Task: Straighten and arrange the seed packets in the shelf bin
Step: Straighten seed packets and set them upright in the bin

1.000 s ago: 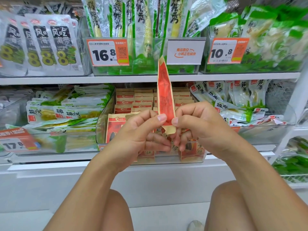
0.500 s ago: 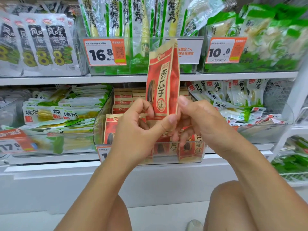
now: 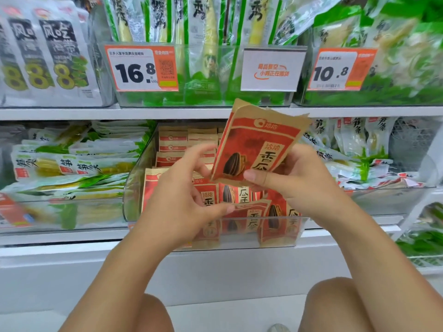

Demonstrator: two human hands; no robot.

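My right hand (image 3: pixel 302 185) grips a red and tan sunflower seed packet (image 3: pixel 256 144) by its lower edge, thumb across the front. The packet faces me, tilted to the right, above the clear shelf bin (image 3: pixel 134 188). My left hand (image 3: pixel 177 200) hovers just left of it with fingers spread and loosely curved; its thumb tip touches the top edge of a front-row packet (image 3: pixel 249 214) in the bin. More seed packets (image 3: pixel 172 144) stand in rows at the back of the bin. The front ones lean unevenly.
Bins of green bamboo-shoot packs flank the seed bin on the left (image 3: pixel 72 164) and right (image 3: pixel 354 159). The shelf above (image 3: pixel 72 113) carries more bins with price tags 16.8 (image 3: pixel 141 68) and 10.8 (image 3: pixel 335 69). My knees show below.
The packet has turned from edge-on to face me and dropped lower and to the right. My left hand has let go of it and moved down toward the bin's front row.
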